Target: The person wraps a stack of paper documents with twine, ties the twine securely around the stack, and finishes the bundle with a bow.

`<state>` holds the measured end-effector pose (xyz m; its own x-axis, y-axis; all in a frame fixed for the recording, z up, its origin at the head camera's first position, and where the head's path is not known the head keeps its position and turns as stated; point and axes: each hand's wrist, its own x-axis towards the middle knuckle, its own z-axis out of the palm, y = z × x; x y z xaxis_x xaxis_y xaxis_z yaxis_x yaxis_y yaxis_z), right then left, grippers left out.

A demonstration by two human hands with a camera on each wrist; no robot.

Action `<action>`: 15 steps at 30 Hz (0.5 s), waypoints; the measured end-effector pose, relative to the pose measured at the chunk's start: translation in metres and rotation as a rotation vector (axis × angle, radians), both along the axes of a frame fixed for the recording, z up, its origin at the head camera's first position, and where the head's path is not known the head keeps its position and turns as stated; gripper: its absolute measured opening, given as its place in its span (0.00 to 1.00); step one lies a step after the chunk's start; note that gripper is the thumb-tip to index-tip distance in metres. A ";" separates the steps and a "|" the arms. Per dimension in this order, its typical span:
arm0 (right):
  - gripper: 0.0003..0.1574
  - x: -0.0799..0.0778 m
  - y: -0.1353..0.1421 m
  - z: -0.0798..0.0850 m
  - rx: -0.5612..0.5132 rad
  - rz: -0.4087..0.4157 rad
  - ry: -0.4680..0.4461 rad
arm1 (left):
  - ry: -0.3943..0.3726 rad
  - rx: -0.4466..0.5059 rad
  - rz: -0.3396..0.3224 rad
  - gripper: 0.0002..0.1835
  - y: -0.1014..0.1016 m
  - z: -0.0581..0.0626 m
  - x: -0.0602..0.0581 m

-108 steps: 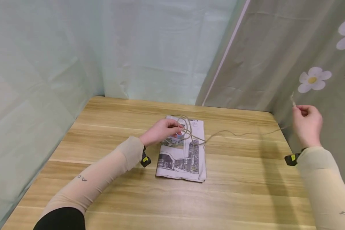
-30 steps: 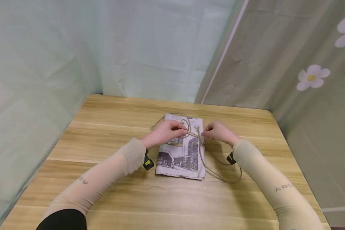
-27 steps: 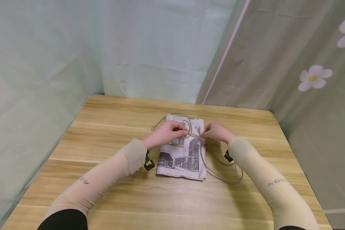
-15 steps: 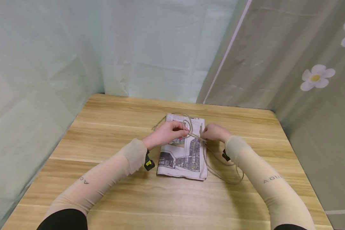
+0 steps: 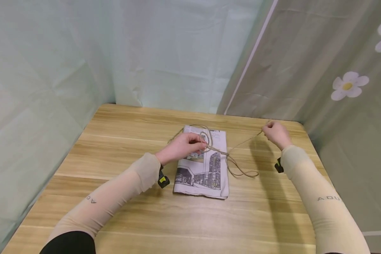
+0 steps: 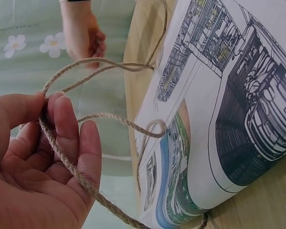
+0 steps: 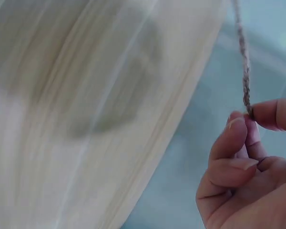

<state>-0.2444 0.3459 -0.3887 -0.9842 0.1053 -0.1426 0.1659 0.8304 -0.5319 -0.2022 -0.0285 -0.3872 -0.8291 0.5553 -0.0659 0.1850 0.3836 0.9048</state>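
A folded newspaper (image 5: pixel 198 176) lies flat in the middle of the table, with a cord of brown twine (image 6: pixel 81 179) running over it. My left hand (image 5: pixel 185 146) is above its upper part and pinches the twine between thumb and fingers; in the left wrist view a doubled strand and a curl of twine spread from that grip. Off to the right, my right hand (image 5: pixel 276 134) is raised over the table and pinches the twine near its end, one strand stretching back to the newspaper's right edge. A slack loop of twine rests on the wood right of the paper.
The wooden table (image 5: pixel 139 218) ends at a pale green curtain (image 5: pixel 177 53) behind and on the left. A grey-green curtain with white flowers (image 5: pixel 349 85) hangs at the right.
My right hand came in from the far right to the newspaper's right edge, then moved back out to the right, drawing a strand of twine. My left hand stays in place, pinching the twine.
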 end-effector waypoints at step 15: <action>0.23 0.022 0.051 -0.046 0.321 -0.079 -0.024 | -0.018 -0.009 0.019 0.10 0.002 -0.003 0.000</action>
<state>-0.2220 0.3969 -0.4348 -0.9679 0.2244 -0.1132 0.2458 0.9391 -0.2402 -0.2027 -0.0267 -0.3901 -0.8380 0.5388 -0.0861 0.1612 0.3953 0.9043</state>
